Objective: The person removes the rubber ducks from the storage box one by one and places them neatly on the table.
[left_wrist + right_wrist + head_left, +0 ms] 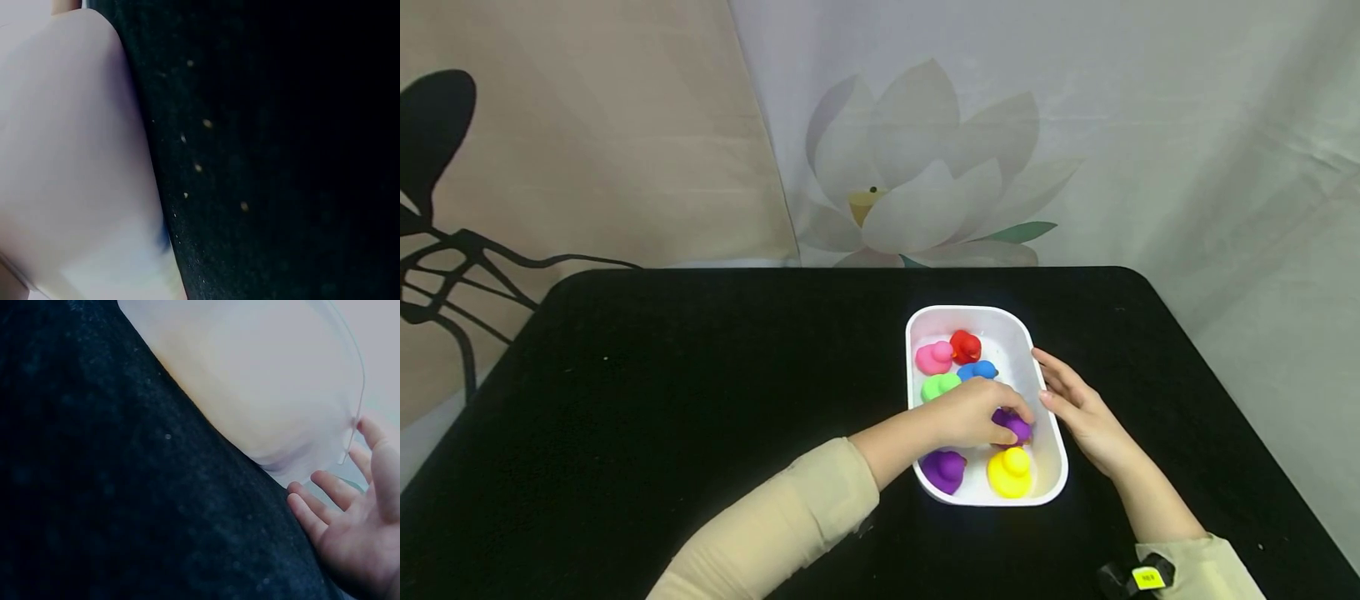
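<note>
A white tray point(1009, 353) holds several small toy ducks. My left hand point(973, 412) reaches over its left rim and pinches a purple duck point(1018, 428) between thumb and fingers, close to the tray's right wall. Just below it sits a yellow duck point(1009, 475), and another purple duck point(944, 471) is in the near left corner. Beside the right rim, my right hand point(1090, 421) has its fingers extended, fingertips at the tray's edge. In the right wrist view that hand point(356, 531) touches the tray's outer wall point(269, 381) with its fingers spread.
Toward the tray's far end lie a pink duck point(933, 358), a red duck point(966, 346), a blue duck point(977, 370) and a light green duck point(938, 387). The tray stands on a black-covered table point(737, 358). A black chair point(456, 242) stands at the left.
</note>
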Motion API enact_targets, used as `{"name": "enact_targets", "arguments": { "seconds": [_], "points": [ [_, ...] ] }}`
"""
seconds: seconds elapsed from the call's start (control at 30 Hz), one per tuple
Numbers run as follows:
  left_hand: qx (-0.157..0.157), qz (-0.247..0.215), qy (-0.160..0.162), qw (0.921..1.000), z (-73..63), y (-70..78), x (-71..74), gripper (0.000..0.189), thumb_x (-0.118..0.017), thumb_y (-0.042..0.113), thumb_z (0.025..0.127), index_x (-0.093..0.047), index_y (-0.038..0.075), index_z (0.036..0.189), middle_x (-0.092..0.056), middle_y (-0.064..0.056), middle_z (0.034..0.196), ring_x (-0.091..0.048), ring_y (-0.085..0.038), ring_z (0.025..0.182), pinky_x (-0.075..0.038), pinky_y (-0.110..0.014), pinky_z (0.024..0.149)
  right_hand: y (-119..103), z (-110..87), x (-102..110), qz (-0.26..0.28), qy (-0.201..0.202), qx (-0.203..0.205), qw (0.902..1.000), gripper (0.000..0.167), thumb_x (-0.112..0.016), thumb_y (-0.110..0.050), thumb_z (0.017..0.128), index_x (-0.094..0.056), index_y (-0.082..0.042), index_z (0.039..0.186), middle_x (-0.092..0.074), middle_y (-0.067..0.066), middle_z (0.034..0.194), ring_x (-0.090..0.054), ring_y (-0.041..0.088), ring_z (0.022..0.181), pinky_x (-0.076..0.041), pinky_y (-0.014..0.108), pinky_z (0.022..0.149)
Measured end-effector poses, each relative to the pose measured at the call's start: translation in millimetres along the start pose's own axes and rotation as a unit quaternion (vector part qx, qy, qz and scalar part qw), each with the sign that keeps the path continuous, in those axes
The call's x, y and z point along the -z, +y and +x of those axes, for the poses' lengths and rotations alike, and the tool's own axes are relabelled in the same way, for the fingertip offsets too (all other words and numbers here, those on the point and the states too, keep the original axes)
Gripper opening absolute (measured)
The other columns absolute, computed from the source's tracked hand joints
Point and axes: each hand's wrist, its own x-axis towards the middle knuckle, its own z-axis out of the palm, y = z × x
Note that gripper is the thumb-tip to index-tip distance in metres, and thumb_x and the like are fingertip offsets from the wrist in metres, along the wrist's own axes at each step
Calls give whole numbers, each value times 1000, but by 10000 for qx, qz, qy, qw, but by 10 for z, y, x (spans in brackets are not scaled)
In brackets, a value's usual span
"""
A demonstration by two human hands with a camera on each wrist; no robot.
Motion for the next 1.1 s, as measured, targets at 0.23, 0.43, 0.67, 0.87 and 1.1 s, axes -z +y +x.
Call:
{"name": "enact_targets", "arguments": {
  "seconds": [0.23,0.43,0.67,0.87,1.1],
  "points": [
    [-129,58,2,9999,9,3,9,38,-76,21,82,-68,17,118,-67,14,107,-57,4,93,-44,-8,76,-1,-1,3,43,-17,-13,10000,59,-48,-20,99,-22,-11,151,-26,20,152,-29,45,135,-32,60,97],
    [-235,65,41,9997,-3,-12,36,36,-76,22,82,-69,18,117,-67,14,106,-58,5,94,-44,-9,79,2,7,3,55,-37,-16,10000,59,-48,-20,99,-22,-12,151,-26,20,152,-29,45,134,-33,60,96],
    [-346,-26,159,9993,-34,-23,101,36,-75,22,83,-69,16,118,-67,11,107,-58,3,96,-44,-10,81,7,24,1,27,-23,-22,10000,60,-48,-21,99,-22,-12,151,-26,20,152,-30,45,134,-34,60,95],
    [-685,-44,490,9964,-82,-13,172,36,-73,19,86,-67,11,121,-67,4,111,-58,-1,100,-42,-11,85,16,26,4,14,-19,-21,10000,60,-49,-21,99,-21,-11,151,-26,21,152,-30,45,134,-34,60,96],
    [-1013,-338,884,9903,-187,21,273,38,-71,18,87,-65,10,124,-65,4,118,-55,-2,111,-42,-12,88,19,25,6,44,-83,-8,10000,60,-47,-20,99,-20,-11,152,-26,21,152,-29,45,134,-32,61,97]
  ]
}}
